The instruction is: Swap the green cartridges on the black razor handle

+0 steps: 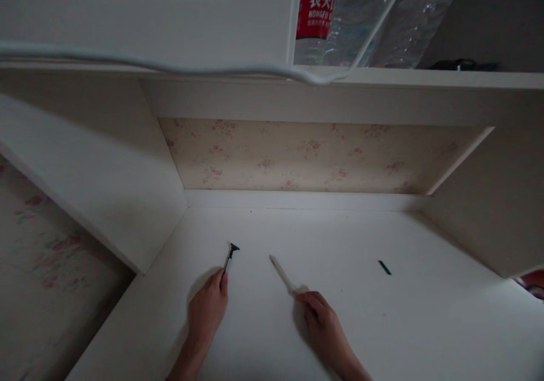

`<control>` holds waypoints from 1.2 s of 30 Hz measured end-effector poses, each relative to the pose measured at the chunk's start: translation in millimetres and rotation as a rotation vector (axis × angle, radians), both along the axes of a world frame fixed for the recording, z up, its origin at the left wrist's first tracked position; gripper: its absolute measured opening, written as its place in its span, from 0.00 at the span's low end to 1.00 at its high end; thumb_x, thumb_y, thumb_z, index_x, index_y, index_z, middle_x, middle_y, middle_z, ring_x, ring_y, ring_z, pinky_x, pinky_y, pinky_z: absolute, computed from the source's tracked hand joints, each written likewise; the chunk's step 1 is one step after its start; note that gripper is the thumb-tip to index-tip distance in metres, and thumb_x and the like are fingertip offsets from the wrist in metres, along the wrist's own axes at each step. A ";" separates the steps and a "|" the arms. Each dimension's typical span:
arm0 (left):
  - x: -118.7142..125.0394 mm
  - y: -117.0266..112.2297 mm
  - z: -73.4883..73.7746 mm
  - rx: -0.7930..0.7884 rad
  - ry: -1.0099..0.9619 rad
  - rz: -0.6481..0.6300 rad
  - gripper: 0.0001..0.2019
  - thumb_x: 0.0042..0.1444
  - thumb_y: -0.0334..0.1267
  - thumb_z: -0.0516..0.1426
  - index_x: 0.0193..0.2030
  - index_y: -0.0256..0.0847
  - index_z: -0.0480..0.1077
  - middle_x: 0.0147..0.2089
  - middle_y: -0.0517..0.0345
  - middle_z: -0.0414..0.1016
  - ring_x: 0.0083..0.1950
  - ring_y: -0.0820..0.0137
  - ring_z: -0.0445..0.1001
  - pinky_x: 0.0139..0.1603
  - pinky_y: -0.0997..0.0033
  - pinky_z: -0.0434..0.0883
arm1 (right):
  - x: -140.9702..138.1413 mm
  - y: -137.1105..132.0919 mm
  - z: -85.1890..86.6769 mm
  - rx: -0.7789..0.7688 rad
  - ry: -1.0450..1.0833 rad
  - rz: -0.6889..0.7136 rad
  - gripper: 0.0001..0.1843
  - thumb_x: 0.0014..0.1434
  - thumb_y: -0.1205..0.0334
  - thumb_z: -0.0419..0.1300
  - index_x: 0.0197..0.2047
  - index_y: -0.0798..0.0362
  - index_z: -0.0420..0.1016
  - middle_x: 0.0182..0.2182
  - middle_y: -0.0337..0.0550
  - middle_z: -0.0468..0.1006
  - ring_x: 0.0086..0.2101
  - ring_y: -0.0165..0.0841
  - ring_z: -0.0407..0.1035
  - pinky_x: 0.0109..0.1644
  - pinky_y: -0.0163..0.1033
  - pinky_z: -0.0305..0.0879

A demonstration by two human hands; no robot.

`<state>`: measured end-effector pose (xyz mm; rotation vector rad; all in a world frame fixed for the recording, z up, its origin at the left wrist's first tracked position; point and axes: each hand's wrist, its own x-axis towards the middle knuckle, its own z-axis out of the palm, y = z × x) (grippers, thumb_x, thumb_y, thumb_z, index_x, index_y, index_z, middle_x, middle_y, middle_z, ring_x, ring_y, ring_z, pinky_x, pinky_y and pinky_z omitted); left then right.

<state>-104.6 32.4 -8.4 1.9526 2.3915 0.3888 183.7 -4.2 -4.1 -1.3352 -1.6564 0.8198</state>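
Note:
On the white desk top [348,324] my left hand [207,310] is closed around the lower end of a thin tool with a small black head [230,254], which points away from me. My right hand [318,318] pinches the near end of a slim white stick [281,273] that slants up and to the left on the desk. The two hands lie about a hand's width apart, both resting on the surface. A small black piece [385,267] lies alone on the desk to the right of my right hand.
The desk sits in an alcove with white side panels [106,182] and a floral back wall [314,154]. A shelf above carries plastic water bottles [340,18] and a white cable [170,66]. Floral fabric [38,267] lies at the left.

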 end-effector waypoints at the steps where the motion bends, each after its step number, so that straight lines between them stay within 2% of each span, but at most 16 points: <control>1: 0.0 0.1 -0.2 -0.005 -0.001 0.002 0.19 0.67 0.42 0.44 0.54 0.38 0.69 0.50 0.49 0.76 0.42 0.62 0.77 0.41 0.68 0.70 | 0.1 0.3 -0.5 0.006 0.002 -0.006 0.14 0.61 0.61 0.50 0.40 0.51 0.78 0.38 0.48 0.77 0.37 0.39 0.72 0.42 0.39 0.69; 7: 1.1 -0.6 2.3 -0.005 0.014 0.002 0.18 0.67 0.42 0.44 0.55 0.40 0.69 0.51 0.51 0.76 0.44 0.63 0.77 0.42 0.70 0.70 | 0.8 1.0 -1.4 0.003 -0.002 -0.004 0.15 0.61 0.62 0.50 0.42 0.51 0.78 0.42 0.48 0.77 0.42 0.40 0.72 0.48 0.39 0.67; 17: 1.3 -2.1 4.2 -0.001 -0.003 -0.006 0.18 0.67 0.42 0.45 0.54 0.40 0.69 0.50 0.51 0.76 0.42 0.63 0.77 0.41 0.70 0.69 | 1.0 -1.7 -2.6 -0.041 -0.007 0.003 0.16 0.61 0.63 0.50 0.44 0.51 0.78 0.43 0.48 0.77 0.44 0.41 0.71 0.51 0.40 0.66; 26: -0.1 -0.7 0.6 -0.020 -0.021 0.011 0.17 0.67 0.42 0.46 0.54 0.40 0.69 0.50 0.50 0.76 0.43 0.64 0.77 0.42 0.70 0.70 | 2.6 -1.7 -7.2 -0.020 -0.018 0.025 0.17 0.60 0.66 0.49 0.45 0.51 0.77 0.44 0.47 0.77 0.44 0.39 0.71 0.50 0.38 0.66; 29: -0.1 -0.1 -0.2 -0.015 -0.001 0.012 0.17 0.67 0.42 0.46 0.54 0.40 0.70 0.49 0.51 0.77 0.42 0.64 0.77 0.40 0.69 0.70 | 3.0 -1.4 -5.0 -0.040 -0.015 0.030 0.17 0.60 0.64 0.49 0.46 0.51 0.78 0.44 0.47 0.76 0.45 0.39 0.70 0.51 0.38 0.65; 32: -0.3 0.0 -1.0 0.006 0.012 -0.003 0.16 0.67 0.41 0.47 0.54 0.39 0.70 0.49 0.52 0.77 0.42 0.63 0.77 0.40 0.69 0.71 | 3.4 2.0 -4.9 -0.102 0.028 0.024 0.18 0.61 0.59 0.50 0.46 0.51 0.78 0.43 0.48 0.76 0.42 0.40 0.71 0.46 0.39 0.67; 36: -0.3 0.0 -2.2 0.021 0.018 -0.004 0.16 0.67 0.41 0.47 0.54 0.39 0.70 0.50 0.52 0.77 0.43 0.63 0.77 0.40 0.69 0.71 | -1.0 12.2 -8.8 -0.257 0.186 0.029 0.22 0.59 0.51 0.52 0.46 0.55 0.78 0.37 0.49 0.74 0.28 0.37 0.70 0.32 0.39 0.68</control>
